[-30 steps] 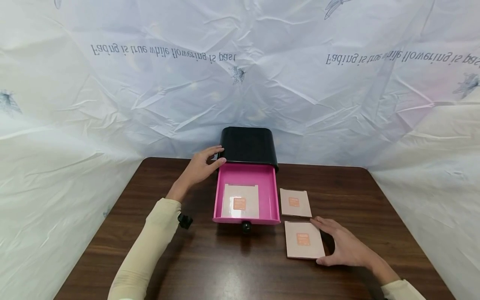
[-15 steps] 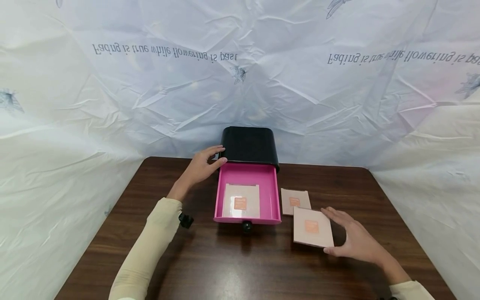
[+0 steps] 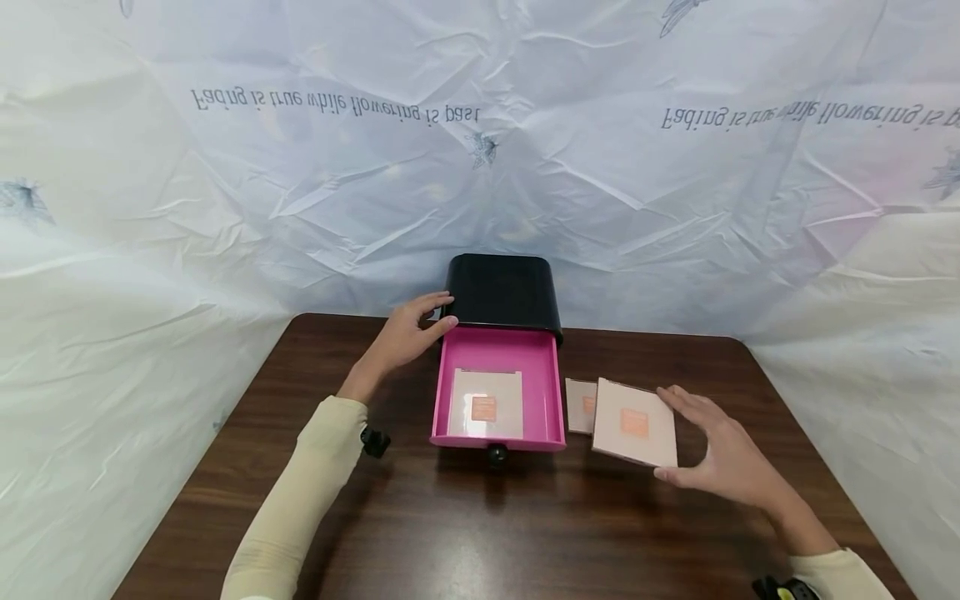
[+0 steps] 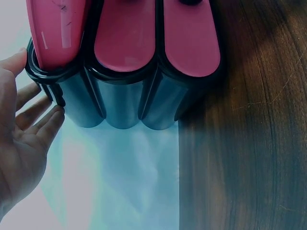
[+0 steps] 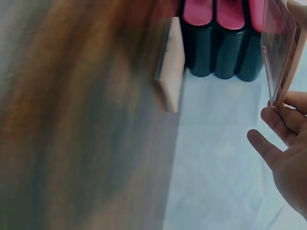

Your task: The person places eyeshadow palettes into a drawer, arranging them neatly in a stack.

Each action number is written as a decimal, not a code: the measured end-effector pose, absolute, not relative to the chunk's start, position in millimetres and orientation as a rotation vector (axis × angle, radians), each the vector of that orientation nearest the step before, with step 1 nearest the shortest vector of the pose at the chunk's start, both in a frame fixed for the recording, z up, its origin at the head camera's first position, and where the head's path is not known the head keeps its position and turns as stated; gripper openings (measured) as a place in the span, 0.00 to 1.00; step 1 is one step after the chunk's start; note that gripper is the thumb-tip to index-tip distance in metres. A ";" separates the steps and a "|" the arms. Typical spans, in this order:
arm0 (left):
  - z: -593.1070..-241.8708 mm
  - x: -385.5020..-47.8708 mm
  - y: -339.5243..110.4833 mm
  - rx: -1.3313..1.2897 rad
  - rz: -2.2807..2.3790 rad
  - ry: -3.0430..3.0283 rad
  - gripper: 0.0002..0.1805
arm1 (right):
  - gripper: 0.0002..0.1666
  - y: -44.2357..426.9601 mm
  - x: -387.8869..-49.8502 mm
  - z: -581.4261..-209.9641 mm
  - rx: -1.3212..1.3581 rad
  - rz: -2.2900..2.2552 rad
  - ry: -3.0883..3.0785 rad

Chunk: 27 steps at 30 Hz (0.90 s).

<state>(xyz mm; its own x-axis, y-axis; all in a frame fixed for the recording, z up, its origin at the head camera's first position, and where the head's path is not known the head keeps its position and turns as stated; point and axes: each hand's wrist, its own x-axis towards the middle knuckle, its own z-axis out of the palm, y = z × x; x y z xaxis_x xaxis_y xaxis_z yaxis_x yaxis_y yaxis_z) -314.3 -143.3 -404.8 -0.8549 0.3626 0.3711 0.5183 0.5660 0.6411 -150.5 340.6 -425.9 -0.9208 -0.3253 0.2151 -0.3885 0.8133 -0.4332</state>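
Holding a flat case [image 3: 647, 404] by its right corners; the other hand rests at the cabinet [image 3: 504, 292]
Head view: the right hand [image 3: 735, 450] spans the raised case, fingers far and thumb near, likely to keep its face uncovered; it partly hides a second case [image 3: 578, 422] on the table [image 3: 450, 542], just right of the pulled-out drawer [image 3: 542, 367], where a third case [image 3: 468, 404] lies flat; the left hand [image 3: 401, 337], fingers loosely spread, rests at the cabinet's left side, probably steadying it; left wrist view: fingertips meet that side without clenching; right wrist view: the held case is clear of the table, fingertips at its rim.
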 end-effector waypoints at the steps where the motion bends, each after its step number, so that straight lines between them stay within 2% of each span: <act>1: -404.8 -314.2 -142.9 -0.744 -1.161 -2.598 0.32 | 0.67 338.9 -151.3 -422.6 0.564 0.717 -2.859; 16: -404.7 -314.3 -143.2 -0.735 -1.145 -2.594 0.32 | 0.67 301.5 -172.2 -386.4 0.588 0.678 -2.781; 27: -407.1 -316.3 -143.8 -0.744 -1.126 -2.588 0.32 | 0.67 265.8 -185.2 -383.4 0.653 0.728 -2.788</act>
